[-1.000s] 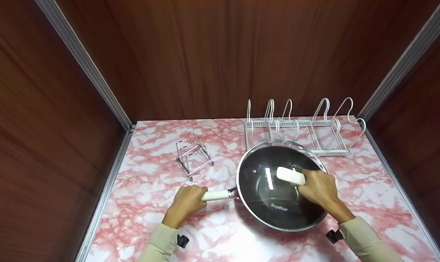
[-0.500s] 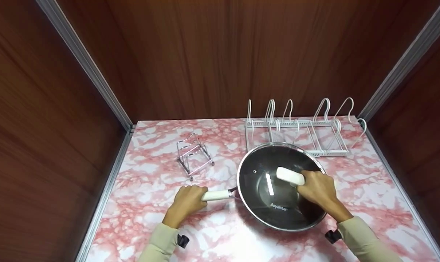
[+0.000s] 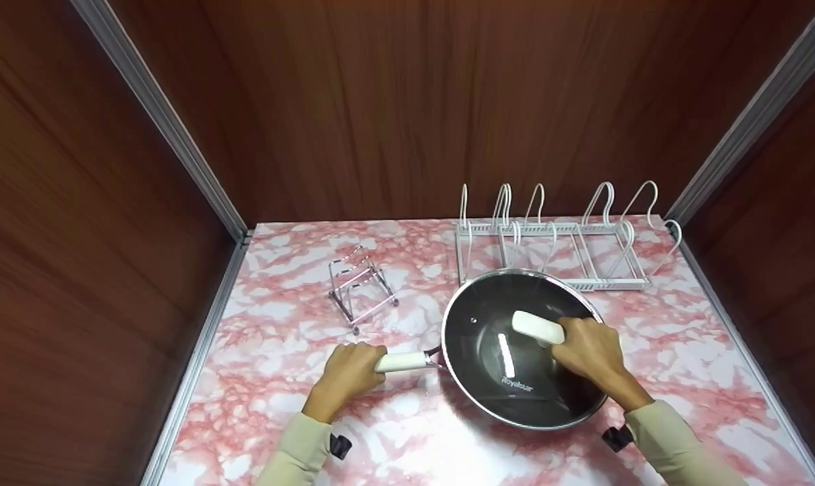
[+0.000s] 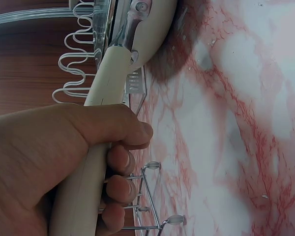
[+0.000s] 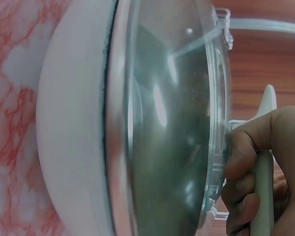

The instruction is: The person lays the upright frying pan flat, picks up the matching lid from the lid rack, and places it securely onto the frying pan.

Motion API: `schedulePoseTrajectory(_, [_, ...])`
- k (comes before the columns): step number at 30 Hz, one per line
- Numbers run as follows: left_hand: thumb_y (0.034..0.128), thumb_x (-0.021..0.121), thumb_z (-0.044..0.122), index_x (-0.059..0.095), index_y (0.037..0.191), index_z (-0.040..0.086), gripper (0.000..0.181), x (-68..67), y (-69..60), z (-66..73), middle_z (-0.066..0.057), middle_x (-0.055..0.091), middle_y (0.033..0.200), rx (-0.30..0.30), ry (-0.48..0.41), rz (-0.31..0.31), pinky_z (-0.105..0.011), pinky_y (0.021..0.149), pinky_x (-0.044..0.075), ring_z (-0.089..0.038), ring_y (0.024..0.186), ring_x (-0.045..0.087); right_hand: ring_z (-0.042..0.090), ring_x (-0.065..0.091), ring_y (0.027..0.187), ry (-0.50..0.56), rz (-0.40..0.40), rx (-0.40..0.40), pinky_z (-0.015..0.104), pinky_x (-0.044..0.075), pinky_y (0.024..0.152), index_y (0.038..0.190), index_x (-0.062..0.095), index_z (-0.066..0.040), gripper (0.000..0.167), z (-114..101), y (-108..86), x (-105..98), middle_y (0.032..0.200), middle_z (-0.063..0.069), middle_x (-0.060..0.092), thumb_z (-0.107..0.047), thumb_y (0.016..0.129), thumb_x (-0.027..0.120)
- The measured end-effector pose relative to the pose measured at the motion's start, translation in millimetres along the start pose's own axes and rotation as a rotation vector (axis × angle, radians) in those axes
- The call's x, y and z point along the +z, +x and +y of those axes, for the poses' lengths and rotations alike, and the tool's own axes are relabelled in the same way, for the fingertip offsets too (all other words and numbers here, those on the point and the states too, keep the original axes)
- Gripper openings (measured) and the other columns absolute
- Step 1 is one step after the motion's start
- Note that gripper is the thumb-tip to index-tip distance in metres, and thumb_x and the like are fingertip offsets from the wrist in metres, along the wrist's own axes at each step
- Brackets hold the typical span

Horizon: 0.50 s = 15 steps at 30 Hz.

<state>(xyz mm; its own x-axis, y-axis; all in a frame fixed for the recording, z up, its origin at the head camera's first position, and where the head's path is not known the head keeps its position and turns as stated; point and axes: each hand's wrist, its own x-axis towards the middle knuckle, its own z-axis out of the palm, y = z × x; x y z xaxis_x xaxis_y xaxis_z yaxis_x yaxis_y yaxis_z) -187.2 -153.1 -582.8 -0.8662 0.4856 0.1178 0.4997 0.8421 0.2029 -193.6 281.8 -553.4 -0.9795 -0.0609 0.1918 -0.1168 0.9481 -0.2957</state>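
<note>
A pan (image 5: 73,113) with a pale outer wall stands at right of centre in the head view, covered by a round glass lid (image 3: 478,358) marked "Royalstar". My left hand (image 3: 352,372) grips the pan's cream handle (image 3: 402,362); in the left wrist view its fingers curl round the handle. With my right hand (image 3: 588,348) I hold the lid's cream handle (image 3: 538,327), and the right wrist view shows fingers wrapped about it. The lid's metal rim meets the pan's rim on the side seen there. Whether the pan's base touches the tabletop is hard to tell.
Behind the pan lies a white wire rack (image 3: 616,284) with several upright loops; the pan hides part of its near edge. A small chrome wire rack (image 3: 360,287) stands left of it. Wood-grain walls (image 3: 407,115) enclose the red-and-white marbled tabletop (image 3: 266,364).
The lid's far edge has come down and nearer, and the clear band along the far rim has narrowed. Both hands keep their grips almost in place.
</note>
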Motion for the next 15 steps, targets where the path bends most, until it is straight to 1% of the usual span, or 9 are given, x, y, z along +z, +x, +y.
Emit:
schedulePoseTrajectory(4, [0.0719,0.083,0.013,0.061,0.076,0.016,0.023,0.2,0.0,0.1,0.002,0.059,0.063,0.01,0.002,0.006,-0.039,0.049,0.038,-0.02,0.054,0.053,0.038,0.063,0.058,0.001,-0.009,-0.001,0.055,0.042,0.05,0.072,0.065,-0.011,0.027,0.2,-0.2,0.6,0.066,0.014,0.067,-0.032,0.073,0.081])
schedulePoseTrajectory(10, [0.0726,0.084,0.015,0.061,0.077,0.016,0.023,-0.6,0.4,-0.4,0.002,0.059,0.064,0.004,0.006,0.007,-0.04,0.05,0.039,-0.021,0.055,0.055,0.035,0.061,0.057,0.012,-0.017,-0.014,0.055,0.043,0.05,0.072,0.063,-0.011,0.029,-0.8,1.0,-1.3,0.065,0.012,0.066,-0.032,0.074,0.083])
schedulePoseTrajectory(15, [0.0727,0.084,0.015,0.062,0.078,0.015,0.022,-0.2,0.4,-0.4,0.001,0.061,0.065,0.004,0.009,0.006,-0.04,0.05,0.041,-0.023,0.056,0.057,0.036,0.063,0.059,0.007,-0.029,-0.035,0.056,0.044,0.05,0.074,0.063,-0.011,0.03,-1.4,-0.1,-4.8,0.067,0.013,0.067,-0.032,0.076,0.084])
